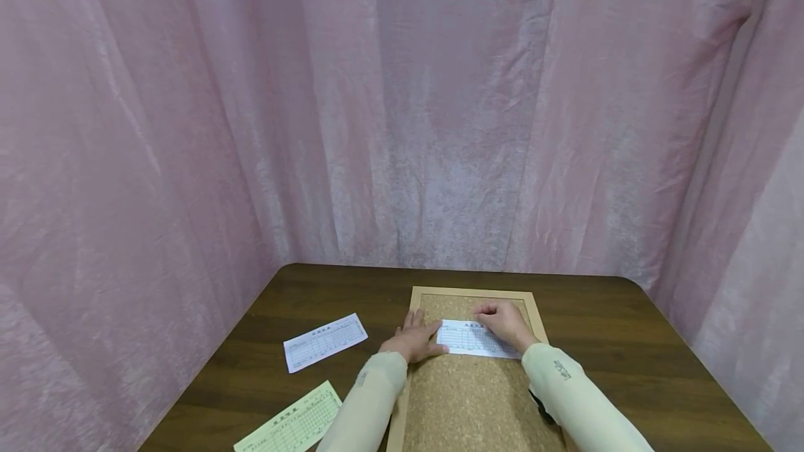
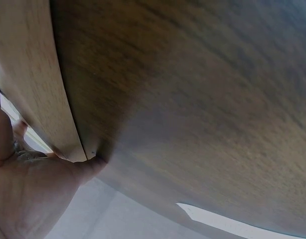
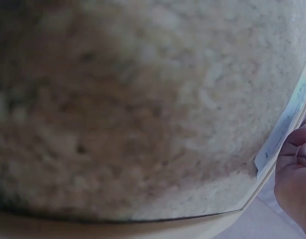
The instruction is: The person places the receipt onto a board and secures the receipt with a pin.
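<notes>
A white printed form (image 1: 474, 339) lies across the upper part of a cork board (image 1: 477, 396) with a light wooden frame. My left hand (image 1: 412, 344) rests over the board's left frame, fingers spread, thumb at the form's left edge. In the left wrist view the left hand (image 2: 36, 191) touches the frame's side. My right hand (image 1: 505, 321) is above the form's right part, fingers curled, thumb and fingertips together near its top edge. Anything between those fingertips is hidden. The right wrist view shows the curled right hand (image 3: 295, 174) beside the form (image 3: 280, 137).
Left of the board, a second white form (image 1: 324, 342) lies on the dark wooden table (image 1: 339, 284). Nearer the front is a yellow-green form (image 1: 295, 420), partly behind the left sleeve. A dark object (image 1: 541, 407) shows by the right forearm. Pink curtains (image 1: 440, 124) surround the table.
</notes>
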{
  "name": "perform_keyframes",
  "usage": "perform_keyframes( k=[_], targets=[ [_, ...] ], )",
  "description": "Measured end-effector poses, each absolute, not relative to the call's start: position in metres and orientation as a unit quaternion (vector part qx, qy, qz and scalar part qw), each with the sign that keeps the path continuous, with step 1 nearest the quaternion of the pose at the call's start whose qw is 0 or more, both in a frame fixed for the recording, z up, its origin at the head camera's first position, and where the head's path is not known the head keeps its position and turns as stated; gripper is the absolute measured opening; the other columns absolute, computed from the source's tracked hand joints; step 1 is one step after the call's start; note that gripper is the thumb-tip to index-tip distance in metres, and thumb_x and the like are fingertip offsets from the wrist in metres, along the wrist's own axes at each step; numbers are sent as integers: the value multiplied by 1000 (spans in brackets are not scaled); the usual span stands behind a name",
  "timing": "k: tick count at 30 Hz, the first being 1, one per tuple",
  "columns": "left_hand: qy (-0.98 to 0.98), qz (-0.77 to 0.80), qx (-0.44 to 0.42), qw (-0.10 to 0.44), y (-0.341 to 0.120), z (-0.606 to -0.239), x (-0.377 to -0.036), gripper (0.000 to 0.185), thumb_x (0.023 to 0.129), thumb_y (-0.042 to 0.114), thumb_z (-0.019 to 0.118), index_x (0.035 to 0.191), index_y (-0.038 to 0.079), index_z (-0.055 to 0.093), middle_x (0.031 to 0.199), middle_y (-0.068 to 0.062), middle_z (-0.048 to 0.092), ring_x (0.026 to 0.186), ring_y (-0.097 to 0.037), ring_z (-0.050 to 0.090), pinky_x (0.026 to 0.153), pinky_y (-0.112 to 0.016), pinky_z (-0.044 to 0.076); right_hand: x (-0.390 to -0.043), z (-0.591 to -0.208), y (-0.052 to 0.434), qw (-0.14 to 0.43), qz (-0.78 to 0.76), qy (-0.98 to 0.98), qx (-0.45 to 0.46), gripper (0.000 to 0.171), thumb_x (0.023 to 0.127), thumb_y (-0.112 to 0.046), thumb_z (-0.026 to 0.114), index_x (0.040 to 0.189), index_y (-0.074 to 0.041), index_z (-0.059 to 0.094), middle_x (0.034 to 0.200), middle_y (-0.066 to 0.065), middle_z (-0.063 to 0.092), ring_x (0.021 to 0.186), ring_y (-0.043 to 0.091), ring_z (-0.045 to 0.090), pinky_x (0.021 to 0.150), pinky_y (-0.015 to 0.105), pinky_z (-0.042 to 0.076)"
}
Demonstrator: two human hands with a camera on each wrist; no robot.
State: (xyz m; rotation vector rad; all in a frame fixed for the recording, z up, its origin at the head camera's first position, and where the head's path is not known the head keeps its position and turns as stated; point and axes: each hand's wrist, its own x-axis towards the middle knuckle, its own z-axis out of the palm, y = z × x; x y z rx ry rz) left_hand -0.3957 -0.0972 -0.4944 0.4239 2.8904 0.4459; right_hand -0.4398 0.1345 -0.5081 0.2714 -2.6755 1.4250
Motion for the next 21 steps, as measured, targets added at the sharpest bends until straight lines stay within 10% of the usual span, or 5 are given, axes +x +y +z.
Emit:
perform_keyframes(
  k=[21],
  targets=[
    [975, 147, 134, 103, -97, -493, -395, 70, 95, 55, 58, 155, 23, 39, 163, -19, 15, 150, -37, 9, 113, -59, 24, -438, -512, 131, 39, 440, -892, 96, 4, 87, -10, 74, 88, -8, 78, 92, 3, 71, 79, 13, 58, 72, 34, 47]
  ],
)
